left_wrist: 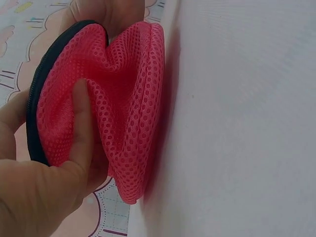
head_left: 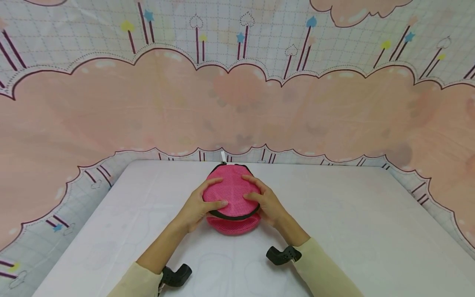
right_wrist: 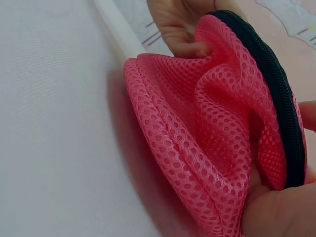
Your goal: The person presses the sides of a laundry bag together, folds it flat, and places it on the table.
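A round pink mesh pouch (head_left: 231, 189) is held between both hands over the white table. My left hand (head_left: 198, 206) grips its left side, thumb and fingers spread over the top face. From the right, my right hand (head_left: 271, 202) grips the opposite side in the same way. A black zipper (right_wrist: 276, 79) runs round the upper rim, with a white pull tab (head_left: 223, 156) at the far end. Below the zipper the mesh side (left_wrist: 106, 94) is creased and folded inward. The pouch's lower part bulges out toward me, close over the table.
The white table (head_left: 352, 218) extends to both sides of the pouch. Behind it hangs a patterned cloth (head_left: 237, 111) with peach clouds. Each wrist carries a black camera mount, one at the left sleeve (head_left: 130, 282) and one at the right sleeve (head_left: 326, 268).
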